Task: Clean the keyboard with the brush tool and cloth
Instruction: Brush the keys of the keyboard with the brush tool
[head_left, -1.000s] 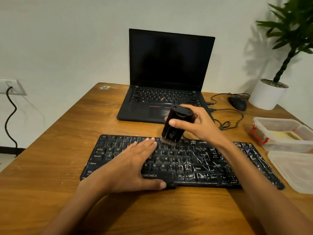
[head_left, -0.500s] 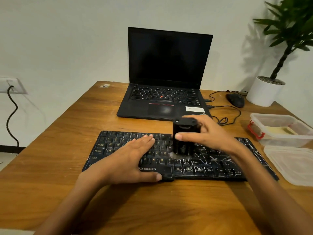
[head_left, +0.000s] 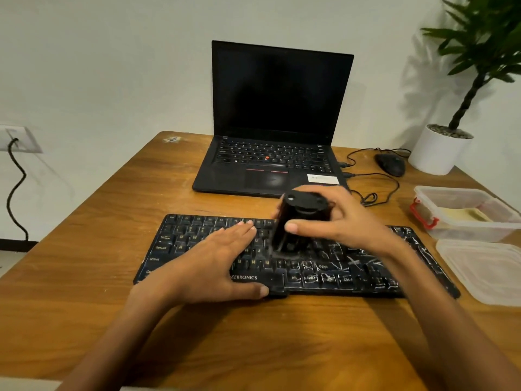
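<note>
Right hand (head_left: 345, 221) gripping brush tool (head_left: 293, 235) on keyboard (head_left: 366, 268), left hand (head_left: 208, 263) flat — fingers (head_left: 239, 231) together

The keyboard (head_left: 363, 266) is a black full-size one with ZEBRONICS printed on the front edge. It lies flat across the table (head_left: 253, 340), long side toward the person. The legends on the left keys look yellowish, and the right half is covered in white streaky marks. The brush tool (head_left: 294, 231) is a chunky black block standing nearly upright, tipped a bit, with its lower end down on the middle keys. It's blurry, so the bristles are hard to make out. The right hand (head_left: 348, 221) grips it near the top.
</note>
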Tool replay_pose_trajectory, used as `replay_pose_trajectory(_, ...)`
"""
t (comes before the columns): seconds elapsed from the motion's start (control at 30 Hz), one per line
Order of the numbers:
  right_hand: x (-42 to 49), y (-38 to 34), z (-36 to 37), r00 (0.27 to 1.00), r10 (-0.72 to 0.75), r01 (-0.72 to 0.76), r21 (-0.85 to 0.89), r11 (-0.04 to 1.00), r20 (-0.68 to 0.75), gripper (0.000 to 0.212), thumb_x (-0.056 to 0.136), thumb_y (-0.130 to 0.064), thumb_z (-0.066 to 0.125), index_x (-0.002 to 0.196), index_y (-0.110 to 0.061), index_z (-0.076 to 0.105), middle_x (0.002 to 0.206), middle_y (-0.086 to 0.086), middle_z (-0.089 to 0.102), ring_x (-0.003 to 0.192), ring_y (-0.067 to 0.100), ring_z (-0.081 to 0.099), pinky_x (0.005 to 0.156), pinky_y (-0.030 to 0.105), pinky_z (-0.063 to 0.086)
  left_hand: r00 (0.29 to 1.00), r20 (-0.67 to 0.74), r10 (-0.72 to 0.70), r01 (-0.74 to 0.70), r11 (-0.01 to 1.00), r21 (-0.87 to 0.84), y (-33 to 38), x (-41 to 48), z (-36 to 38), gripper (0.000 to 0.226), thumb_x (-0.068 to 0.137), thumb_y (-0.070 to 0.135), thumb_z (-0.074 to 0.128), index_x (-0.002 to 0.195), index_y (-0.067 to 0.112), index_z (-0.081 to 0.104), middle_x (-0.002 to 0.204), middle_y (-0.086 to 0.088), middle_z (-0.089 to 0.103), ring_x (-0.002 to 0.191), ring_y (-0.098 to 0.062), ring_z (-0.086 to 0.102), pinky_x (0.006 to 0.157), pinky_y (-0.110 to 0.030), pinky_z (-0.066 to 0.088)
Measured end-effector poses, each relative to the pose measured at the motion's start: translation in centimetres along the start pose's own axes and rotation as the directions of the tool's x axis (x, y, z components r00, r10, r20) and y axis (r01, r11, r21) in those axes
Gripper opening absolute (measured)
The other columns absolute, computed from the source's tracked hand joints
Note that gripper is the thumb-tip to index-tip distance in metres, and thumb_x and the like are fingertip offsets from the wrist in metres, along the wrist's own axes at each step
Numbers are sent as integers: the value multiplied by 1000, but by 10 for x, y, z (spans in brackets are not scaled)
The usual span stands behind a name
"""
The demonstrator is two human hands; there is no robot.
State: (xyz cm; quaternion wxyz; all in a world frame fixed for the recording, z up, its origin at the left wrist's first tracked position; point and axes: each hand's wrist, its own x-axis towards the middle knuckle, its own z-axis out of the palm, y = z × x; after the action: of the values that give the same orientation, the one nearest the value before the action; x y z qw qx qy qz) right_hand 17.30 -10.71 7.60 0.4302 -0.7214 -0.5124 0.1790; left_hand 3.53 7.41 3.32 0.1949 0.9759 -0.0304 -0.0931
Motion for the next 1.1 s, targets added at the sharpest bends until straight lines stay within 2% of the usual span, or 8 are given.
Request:
replay_pose_trajectory(0.1,-7,7,4,999,48,-48,-14,999,5,42,68,-42,68,104,-22,62,101,3,69,96,17,65,80,37,56,1000,14,-2,2,1000,-3,-1,-2,-2,105,69,73,45,146,27,-9,152,17,-15,128,9,-17,103,-16,-13)
replay_pose_trajectory(0.27,-27,-1,-22,995,30,-25,54,998,-96,38,63,-43,67,93,-20,65,93,1,67,84,11,65,72,19,54,999,22,32,-32,999,36,5,2,-4,106,71,72,46,147,24,-11,152,13,-18,130,7,-18,106,-18,-15)
replay_pose_trajectory(0.4,-12,-2,8,1000,-14,14,0,1000,26,32,69,-42,68,98,-30,64,95,-1,69,89,18,65,75,36,55,997,20,69,-70,996,55,13,11,3,111,70,74,50,147,23,-12,154,9,-17,137,0,-18,110,-24,-16)
replay_pose_trajectory(0.6,-7,0,-7,987,-27,25,-15,1000,-155,33,67,-46,66,93,-27,63,90,-7,67,85,8,62,71,17,50,998,15,64,-66,988,141,11,9,10,113,72,73,51,145,20,-18,152,8,-24,136,-2,-23,107,-22,-19)
replay_pose_trajectory(0.73,-13,6,2,1000,-18,17,32,999,21,31,69,-39,67,95,-23,63,89,2,68,83,13,64,69,23,53,997,9,74,-74,983,168,12,9,10,112,73,73,48,144,19,-20,151,7,-26,135,-2,-25,107,-22,-20)
replay_pose_trajectory(0.87,-8,9,-6,989,-5,10,32,999,-151,37,66,-44,67,90,-16,63,81,-4,65,75,5,60,65,12,47,998,9,69,-70,981,180,13,9,11,111,73,74,46,144,19,-20,151,7,-26,133,0,-26,106,-21,-20)
replay_pose_trajectory(1.0,-11,1,-2,996,-21,20,21,1000,87,22,68,-40,67,88,-32,63,82,-11,68,76,5,63,64,12,47,997,3,75,-74,980,184,10,10,12,111,73,75,45,144,19,-20,151,7,-26,134,-1,-26,107,-22,-20)
replay_pose_trajectory(1.1,-7,4,-4,1000,16,-16,-11,1000,-21,27,67,-44,67,89,-28,63,80,-9,67,76,5,62,65,14,47,996,-16,82,-77,976,203,11,10,13,111,72,76,43,144,19,-20,150,7,-27,132,0,-27,105,-21,-21)
